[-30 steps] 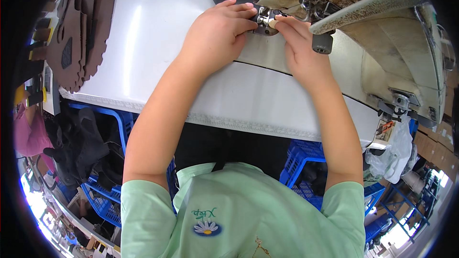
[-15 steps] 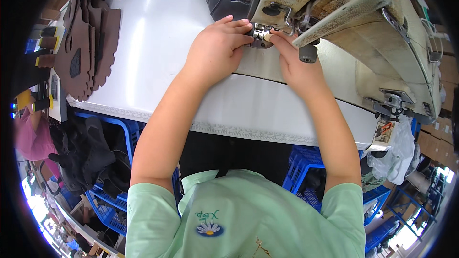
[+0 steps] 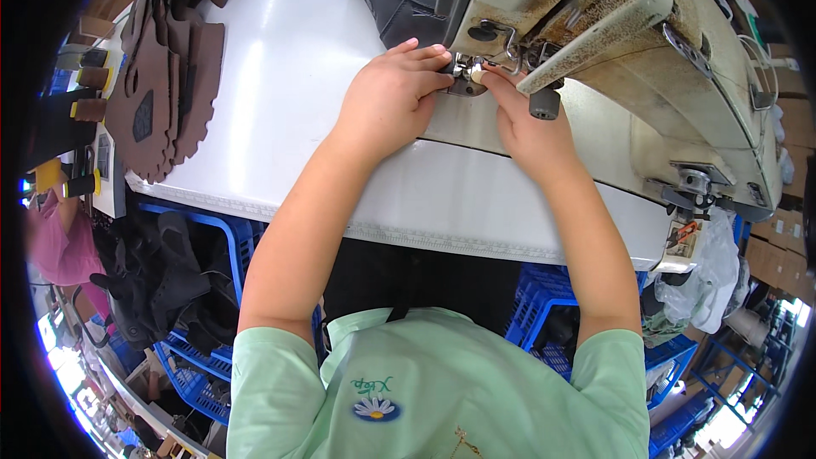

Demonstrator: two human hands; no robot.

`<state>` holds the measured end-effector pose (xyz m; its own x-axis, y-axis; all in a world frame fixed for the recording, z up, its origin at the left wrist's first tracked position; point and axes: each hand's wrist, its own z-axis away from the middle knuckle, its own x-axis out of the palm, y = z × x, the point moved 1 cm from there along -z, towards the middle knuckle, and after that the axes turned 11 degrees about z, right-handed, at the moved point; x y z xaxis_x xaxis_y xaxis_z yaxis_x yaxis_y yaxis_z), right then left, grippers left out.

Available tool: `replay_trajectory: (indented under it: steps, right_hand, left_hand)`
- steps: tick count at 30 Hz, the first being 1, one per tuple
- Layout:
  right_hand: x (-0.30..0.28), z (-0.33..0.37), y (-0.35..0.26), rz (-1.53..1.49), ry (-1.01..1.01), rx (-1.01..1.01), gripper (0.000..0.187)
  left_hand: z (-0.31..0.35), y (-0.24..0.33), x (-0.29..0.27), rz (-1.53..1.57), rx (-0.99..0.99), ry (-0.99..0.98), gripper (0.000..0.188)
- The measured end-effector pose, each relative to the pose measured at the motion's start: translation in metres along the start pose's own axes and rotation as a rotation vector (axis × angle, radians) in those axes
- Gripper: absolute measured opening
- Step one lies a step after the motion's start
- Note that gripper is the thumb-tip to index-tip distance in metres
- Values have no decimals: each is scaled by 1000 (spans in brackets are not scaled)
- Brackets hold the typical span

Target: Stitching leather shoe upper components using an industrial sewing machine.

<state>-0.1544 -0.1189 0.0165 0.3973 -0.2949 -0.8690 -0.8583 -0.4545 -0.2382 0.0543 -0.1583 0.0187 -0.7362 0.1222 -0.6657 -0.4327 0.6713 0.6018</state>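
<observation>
My left hand point(image 3: 389, 98) lies by the needle area of a sewing machine point(image 3: 595, 42), fingers bent and thumb drawn close to them. A dark edge shows between thumb and fingers, next to a black shoe upper point(image 3: 399, 0) with eyelet holes just behind. My right hand point(image 3: 531, 123) reaches in from the other side of the metal presser foot point(image 3: 464, 68). Its index finger points at the foot, with something pale at the tip. The machine's head partly hides its other fingers, and what they press on cannot be made out.
Brown scalloped cut pieces point(image 3: 161, 76) are stacked on the white table point(image 3: 280, 119) at left. Thread spools point(image 3: 89, 108) stand beyond them. Blue crates point(image 3: 540, 306) sit below the table edge, one beside dark shoe parts point(image 3: 174, 272). A person in pink point(image 3: 55, 242) is at far left.
The whole view has shifted slightly. Both hands stay at the presser foot in nearly the same pose, and the shoe upper behind sits almost unchanged.
</observation>
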Motion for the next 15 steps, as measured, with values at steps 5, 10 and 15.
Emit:
replay_trajectory:
  steps: [5, 10, 15]
  right_hand:
    - [-1, 1, 1, 16, 9, -18, 35]
    - [-8, 0, 0, -19, -97, 26, 42]
    - [-65, 24, -21, 63, -57, -217, 38]
  left_hand:
    - [-1, -1, 1, -3, 0, -4, 26]
    - [0, -3, 3, 9, 16, 22, 26]
    - [-2, -4, 0, -5, 21, -21, 26]
